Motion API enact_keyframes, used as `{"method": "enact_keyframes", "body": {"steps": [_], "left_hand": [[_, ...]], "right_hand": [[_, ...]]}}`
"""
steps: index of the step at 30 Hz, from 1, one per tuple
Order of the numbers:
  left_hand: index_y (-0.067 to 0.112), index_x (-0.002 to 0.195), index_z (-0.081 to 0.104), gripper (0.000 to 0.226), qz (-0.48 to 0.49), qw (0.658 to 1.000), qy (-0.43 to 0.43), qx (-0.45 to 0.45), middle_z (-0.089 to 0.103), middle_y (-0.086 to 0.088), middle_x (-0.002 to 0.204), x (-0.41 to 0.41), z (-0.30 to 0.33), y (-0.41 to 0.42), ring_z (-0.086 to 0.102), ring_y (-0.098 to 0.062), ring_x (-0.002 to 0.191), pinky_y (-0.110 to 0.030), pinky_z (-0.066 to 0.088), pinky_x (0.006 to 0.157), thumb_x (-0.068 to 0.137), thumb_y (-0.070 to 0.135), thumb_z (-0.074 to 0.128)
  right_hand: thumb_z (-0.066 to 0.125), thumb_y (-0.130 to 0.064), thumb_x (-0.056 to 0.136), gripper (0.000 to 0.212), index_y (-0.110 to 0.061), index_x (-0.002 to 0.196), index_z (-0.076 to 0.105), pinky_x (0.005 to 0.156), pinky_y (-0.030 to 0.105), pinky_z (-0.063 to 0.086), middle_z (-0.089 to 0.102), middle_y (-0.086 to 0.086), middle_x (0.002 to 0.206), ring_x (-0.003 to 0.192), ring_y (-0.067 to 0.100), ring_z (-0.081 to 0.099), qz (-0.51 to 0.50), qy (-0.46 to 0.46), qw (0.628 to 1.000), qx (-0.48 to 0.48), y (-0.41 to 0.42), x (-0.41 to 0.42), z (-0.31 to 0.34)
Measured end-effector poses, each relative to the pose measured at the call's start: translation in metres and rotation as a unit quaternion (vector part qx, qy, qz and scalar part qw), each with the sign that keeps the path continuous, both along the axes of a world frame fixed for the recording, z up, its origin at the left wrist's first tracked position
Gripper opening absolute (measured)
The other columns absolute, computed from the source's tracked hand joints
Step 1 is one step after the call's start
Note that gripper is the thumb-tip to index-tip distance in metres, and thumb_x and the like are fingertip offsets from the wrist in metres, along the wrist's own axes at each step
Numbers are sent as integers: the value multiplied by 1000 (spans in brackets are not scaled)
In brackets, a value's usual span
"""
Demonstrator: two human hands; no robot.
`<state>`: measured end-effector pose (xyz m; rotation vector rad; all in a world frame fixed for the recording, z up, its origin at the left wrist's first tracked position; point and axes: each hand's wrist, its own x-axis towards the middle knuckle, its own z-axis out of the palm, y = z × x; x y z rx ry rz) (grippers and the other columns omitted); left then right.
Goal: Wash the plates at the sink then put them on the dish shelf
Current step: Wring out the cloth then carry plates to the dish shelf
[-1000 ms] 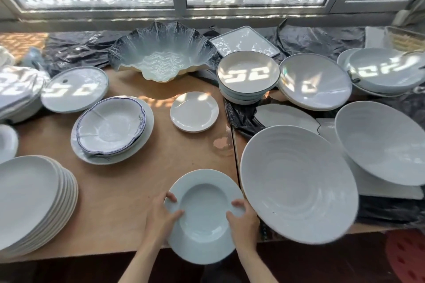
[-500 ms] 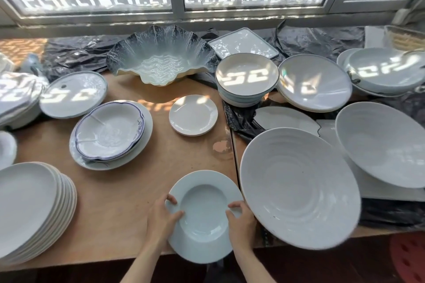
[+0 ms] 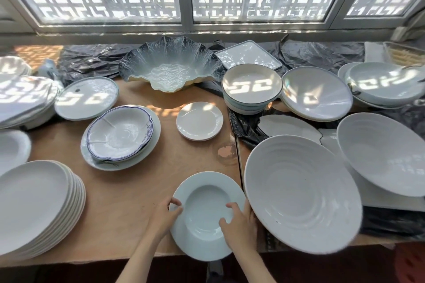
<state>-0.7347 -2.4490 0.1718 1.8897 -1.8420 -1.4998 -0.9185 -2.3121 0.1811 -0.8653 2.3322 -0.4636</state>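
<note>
White rimmed soup plate (image 3: 208,213) is held at the near edge of the table (image 3: 128,193), overhanging it — left hand (image 3: 164,217) gripped on its left rim, right hand (image 3: 240,223) curled over the right rim, thumb inside the well. Versus the frames a second back, little is changed: grip is kept, right-hand fingers are shifted slightly further onto the rim, plate barely displaced. A lift-off is judged to be in preparation; washing not yet begun, no sink in view. Just right, nearly touching, a large ridged plate (image 3: 301,195) is overhanging too — clearance to be watched. Left, a stack of white plates (image 3: 34,204). Further back, a blue-rimmed dish (image 3: 119,132), a small saucer (image 3: 199,120), a ruffled bowl (image 3: 171,64).
</note>
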Motion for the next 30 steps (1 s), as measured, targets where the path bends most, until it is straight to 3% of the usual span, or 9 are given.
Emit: {"method": "enact_keyframes", "body": {"steps": [2,3,6,9,15,20,30], "left_hand": [[28,100,66,7,-7,1000,-11,-15,65,6,108,8,7,3,59,-14,100,-35,49,74,94,26,68],[29,101,65,7,-9,999,-15,-28,64,8,107,13,11,6,59,-10,98,-32,48,73,95,27,66],[32,98,64,5,-8,998,-21,-52,66,15,104,31,21,17,62,-4,99,-29,49,75,96,28,63],[35,99,63,8,-18,998,-27,-58,68,15,104,56,28,33,63,-1,98,-25,50,77,99,28,62],[38,96,65,8,31,996,-30,-73,70,16,97,136,40,70,66,2,90,-32,57,87,99,30,64],[41,96,64,11,127,986,-45,-98,69,21,98,222,57,115,64,7,92,-22,52,82,101,31,62],[37,90,67,15,373,916,-43,-140,73,19,89,416,63,274,67,6,86,-20,53,79,97,24,67]], "right_hand": [[58,-37,96,34,-41,129,56,124,37,29,19,-3,168,157,18,16,56,50,997,-12,4,5,6],[58,-35,98,28,-40,126,58,123,34,32,30,-8,163,154,12,24,75,49,995,-37,4,7,8],[58,-30,102,16,-40,114,62,104,18,46,58,-28,119,114,-6,54,117,-34,986,-110,-3,13,13],[59,-31,103,12,-40,108,66,89,8,44,64,-29,100,100,-7,60,168,-80,974,-127,-15,30,11],[61,-29,101,12,-37,101,69,84,19,55,69,-24,94,92,-3,64,246,-122,954,-116,-33,95,6],[61,-27,99,13,-36,97,69,84,23,56,71,-17,91,87,1,66,314,-139,934,-103,-44,173,17],[66,-21,98,16,-34,92,72,75,19,53,74,-16,84,83,0,69,497,-156,845,-119,12,382,47]]}}
